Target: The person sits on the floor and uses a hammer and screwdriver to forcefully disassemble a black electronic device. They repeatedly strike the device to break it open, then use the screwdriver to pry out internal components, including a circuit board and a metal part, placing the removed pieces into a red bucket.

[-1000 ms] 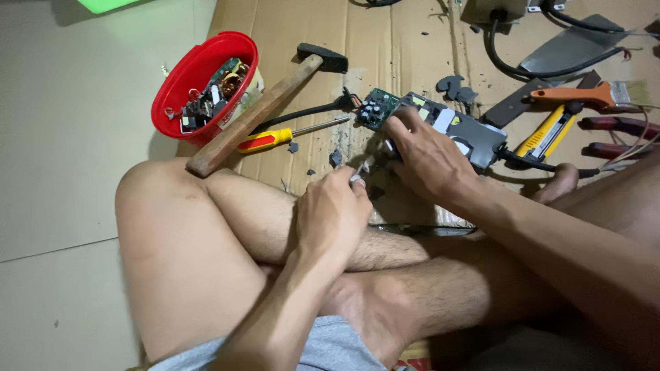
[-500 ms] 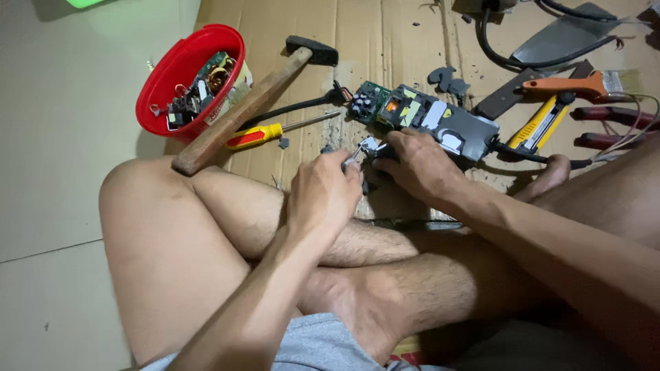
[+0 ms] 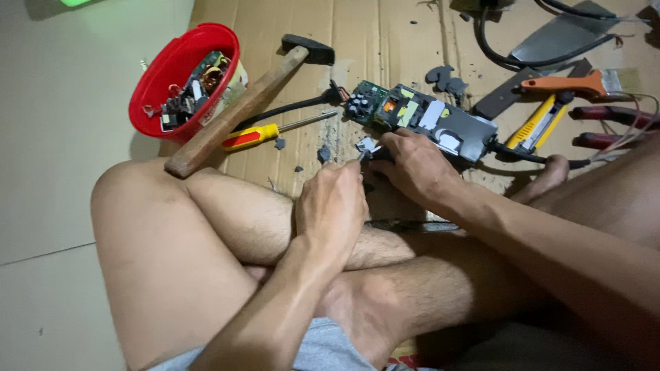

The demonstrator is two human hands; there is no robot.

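Observation:
I sit cross-legged on cardboard (image 3: 385, 34). My left hand (image 3: 333, 206) is closed over something small near my shin; a small tool tip seems to stick out toward a grey metal piece (image 3: 366, 145). My right hand (image 3: 412, 165) grips the near edge of an opened power supply board (image 3: 419, 117), which has green circuitry, a black case and a black cable. The two hands meet at the small grey piece. What my left hand holds is mostly hidden by its fingers.
A red bowl (image 3: 161, 72) of circuit scraps sits at the left. A wooden-handled hammer (image 3: 240, 103) and a red-yellow screwdriver (image 3: 268, 130) lie beside it. A yellow utility knife (image 3: 533, 124), an orange-handled tool (image 3: 570, 84) and red-handled pliers (image 3: 605, 113) lie at the right.
The view has shifted slightly. My left hand has moved up to meet my right hand at the near edge of the board. Both hands stay closed.

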